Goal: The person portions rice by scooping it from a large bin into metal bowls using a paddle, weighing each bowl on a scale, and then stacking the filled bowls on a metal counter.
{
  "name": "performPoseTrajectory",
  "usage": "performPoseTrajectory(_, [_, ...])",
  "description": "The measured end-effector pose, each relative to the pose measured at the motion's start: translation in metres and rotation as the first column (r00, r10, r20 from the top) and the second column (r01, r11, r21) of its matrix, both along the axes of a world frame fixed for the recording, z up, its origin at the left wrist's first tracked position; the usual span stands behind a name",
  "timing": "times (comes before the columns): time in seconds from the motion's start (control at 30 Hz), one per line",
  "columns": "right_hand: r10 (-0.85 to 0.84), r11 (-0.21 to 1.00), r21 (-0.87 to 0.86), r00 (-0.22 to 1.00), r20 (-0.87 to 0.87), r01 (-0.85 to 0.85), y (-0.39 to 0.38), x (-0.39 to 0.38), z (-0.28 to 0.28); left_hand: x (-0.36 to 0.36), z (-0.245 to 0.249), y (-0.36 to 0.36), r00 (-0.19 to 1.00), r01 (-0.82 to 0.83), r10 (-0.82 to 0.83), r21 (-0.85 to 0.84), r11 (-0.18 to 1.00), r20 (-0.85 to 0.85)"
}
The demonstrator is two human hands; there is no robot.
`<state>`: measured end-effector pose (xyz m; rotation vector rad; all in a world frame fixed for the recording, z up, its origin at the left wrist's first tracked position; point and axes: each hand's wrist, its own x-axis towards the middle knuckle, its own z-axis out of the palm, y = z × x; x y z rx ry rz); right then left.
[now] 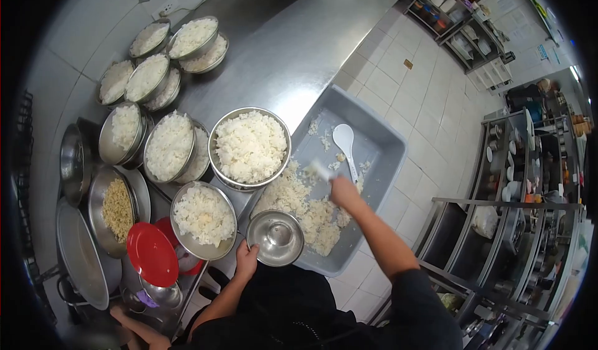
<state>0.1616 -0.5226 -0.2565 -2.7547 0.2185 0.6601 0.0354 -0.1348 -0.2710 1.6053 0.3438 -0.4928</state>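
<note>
My left hand [247, 260] grips the rim of an empty metal bowl [275, 238] at the near edge of a grey tub [389, 163]. Over the tub, my right hand [344, 194] is closed round the handle of a pale utensil [321, 170], blurred at its head. Cooked rice [311, 216] lies in the tub's left and near part. A white rice paddle [343, 139] rests beyond my right hand. Left of the tub stand a heaped bowl of rice [250, 146] and another rice bowl [204, 214].
More rice bowls [147, 78] stand on the steel counter [268, 32] at the left, some stacked. A red plate [151, 255] and a large pan [81, 256] are at lower left, near another person's arm [144, 330]. Metal shelves [504, 225] stand across the tiled floor.
</note>
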Motion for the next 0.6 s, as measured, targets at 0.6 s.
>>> performPoseTrajectory(0.6, [-0.130,0.991,-0.038,0.991,0.045,0.132,-0.018,0.110,0.050,0.009,0.007,0.006,0.993,0.077,-0.082,-0.051,0.996,-0.084])
